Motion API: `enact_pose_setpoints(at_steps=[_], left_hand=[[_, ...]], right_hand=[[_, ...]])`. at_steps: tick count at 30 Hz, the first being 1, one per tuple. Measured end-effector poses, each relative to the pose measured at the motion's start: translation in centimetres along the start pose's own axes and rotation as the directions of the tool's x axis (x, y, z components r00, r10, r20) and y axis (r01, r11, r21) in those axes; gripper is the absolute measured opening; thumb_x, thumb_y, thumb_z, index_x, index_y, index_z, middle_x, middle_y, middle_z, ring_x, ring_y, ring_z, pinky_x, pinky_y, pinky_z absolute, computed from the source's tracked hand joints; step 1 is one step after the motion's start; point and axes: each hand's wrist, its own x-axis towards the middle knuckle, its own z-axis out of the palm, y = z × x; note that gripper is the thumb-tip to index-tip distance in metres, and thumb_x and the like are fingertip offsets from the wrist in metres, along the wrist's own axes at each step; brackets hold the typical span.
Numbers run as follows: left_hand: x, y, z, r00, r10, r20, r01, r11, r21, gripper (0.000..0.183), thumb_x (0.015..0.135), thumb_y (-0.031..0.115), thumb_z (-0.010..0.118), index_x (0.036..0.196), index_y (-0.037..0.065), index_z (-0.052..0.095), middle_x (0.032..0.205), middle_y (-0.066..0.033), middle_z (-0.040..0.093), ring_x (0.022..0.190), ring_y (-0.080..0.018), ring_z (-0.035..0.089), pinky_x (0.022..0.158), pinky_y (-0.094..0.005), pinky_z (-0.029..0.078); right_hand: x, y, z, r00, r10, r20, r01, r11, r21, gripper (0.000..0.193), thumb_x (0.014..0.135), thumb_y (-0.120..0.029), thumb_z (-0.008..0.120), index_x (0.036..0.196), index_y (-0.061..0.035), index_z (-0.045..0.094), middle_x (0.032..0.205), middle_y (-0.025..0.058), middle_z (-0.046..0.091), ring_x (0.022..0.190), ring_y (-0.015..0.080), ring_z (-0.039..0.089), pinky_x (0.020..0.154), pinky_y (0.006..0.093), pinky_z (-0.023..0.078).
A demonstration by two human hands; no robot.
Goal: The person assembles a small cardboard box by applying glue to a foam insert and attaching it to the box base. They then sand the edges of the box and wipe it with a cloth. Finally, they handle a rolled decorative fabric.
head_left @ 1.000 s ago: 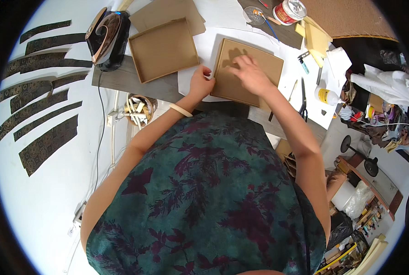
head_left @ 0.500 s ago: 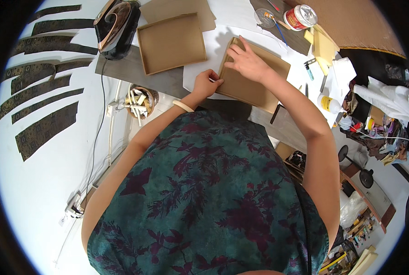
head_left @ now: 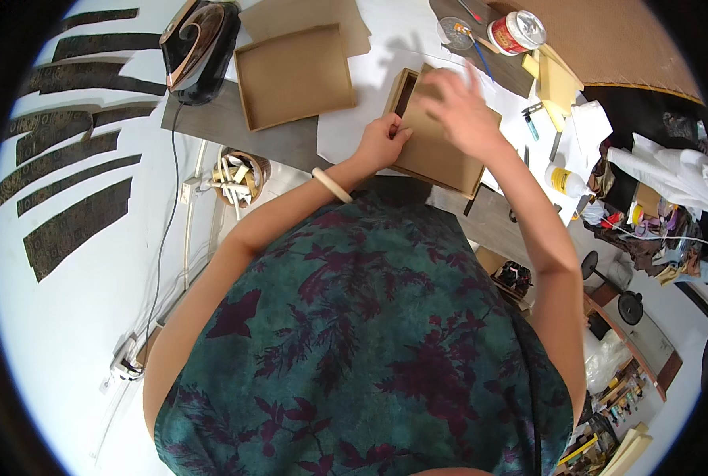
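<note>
A shallow brown cardboard box (head_left: 406, 82) lies on white paper in front of me. A flat cardboard panel (head_left: 441, 159) covers most of it, set over to the right, and a dark gap shows at the box's left end. My left hand (head_left: 384, 141) is closed in a pinch on the panel's left edge. Above the panel hovers my right hand (head_left: 463, 115), blurred by motion, its fingers apart and nothing seen in them. Left of this box is a second shallow cardboard tray (head_left: 294, 75), its inside facing up.
A black iron (head_left: 202, 51) stands at the table's far left, its cord hanging down. Farther right are a white tub (head_left: 516, 33), a brush in a clear dish (head_left: 454, 33), yellow foam pieces (head_left: 558, 83) and a glue bottle (head_left: 567, 181). A bin of scraps (head_left: 241, 176) sits below.
A dark gap has appeared at the box's left end, where the panel has come away from the wall. My left hand has moved right, and my right hand has lifted off toward the right.
</note>
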Motion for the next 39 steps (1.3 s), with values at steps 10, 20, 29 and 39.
enact_pose_setpoints(at_steps=[10,20,29,39], left_hand=[[-1.9,-7.9,-18.1,0.836,-0.436,-0.332,0.056,0.670,-0.740,0.007,0.104,0.013,0.063,0.105,0.007,0.063,0.106,-0.0034,0.066,0.098,-0.0190,0.065,0.086,-0.0392,0.055],[-0.2,-17.9,-20.3,0.668,-0.515,-0.538,0.170,0.809,-0.563,0.040,0.097,0.017,0.073,0.130,0.003,0.056,0.123,-0.0131,0.065,0.108,-0.0307,0.065,0.091,-0.0516,0.055],[0.1,-7.2,-9.0,0.883,0.001,-0.469,0.124,0.964,0.235,0.073,0.084,0.041,0.078,0.136,-0.004,0.052,0.138,-0.0265,0.054,0.126,-0.0383,0.054,0.105,-0.0463,0.045],[8.4,1.1,-2.6,0.986,0.117,-0.120,-0.087,0.969,0.232,0.039,0.083,0.000,0.060,0.121,-0.003,0.068,0.095,-0.0108,0.075,0.085,-0.0174,0.069,0.080,-0.0310,0.054]], right_hand=[[-25.4,1.2,12.5,0.095,0.993,-0.070,-0.796,0.118,0.594,0.036,0.094,-0.018,0.072,0.126,-0.0030,0.063,0.114,0.0156,0.068,0.110,0.0288,0.064,0.099,0.0407,0.050],[-18.3,-4.0,14.8,0.141,0.949,0.281,-0.918,0.019,0.396,0.050,0.098,-0.043,0.062,0.122,0.0009,0.061,0.099,0.0298,0.072,0.097,0.0489,0.069,0.086,0.0540,0.056],[-18.7,-4.4,14.1,0.305,0.947,0.099,-0.871,0.236,0.431,0.032,0.097,-0.027,0.064,0.091,0.0042,0.064,0.079,0.0305,0.068,0.077,0.0504,0.067,0.070,0.0565,0.054],[-14.0,-12.4,14.1,-0.054,0.980,0.193,-0.685,-0.177,0.707,0.050,0.083,-0.025,0.077,0.114,0.0086,0.058,0.094,0.0293,0.072,0.086,0.0445,0.073,0.082,0.0496,0.056]])
